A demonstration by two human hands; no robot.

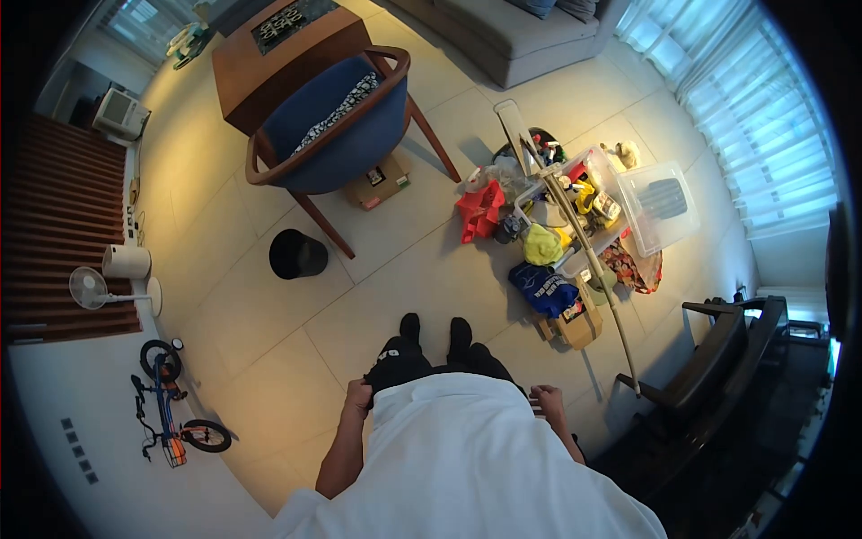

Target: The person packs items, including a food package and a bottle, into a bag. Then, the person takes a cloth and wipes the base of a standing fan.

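Observation:
My left hand [359,396] hangs low against the side of my black trousers [395,361]. Its fingers are curled in, and what they hold, if anything, is hidden. On the other side, my right hand [549,404] hangs beside my hip, fingers loosely bent and a little apart, with nothing visible in them. The things nearest to it are a cardboard box [575,325] and a dark blue cloth bag [542,288] on the floor, both out of reach of its fingers.
A clear plastic bin [564,262] full of mixed items stands ahead right, its lid [660,208] beside it, a long pole [597,269] across it. A blue chair [337,121], a black waste bin [298,255], a fan [94,289] and a small bicycle [171,404] are around.

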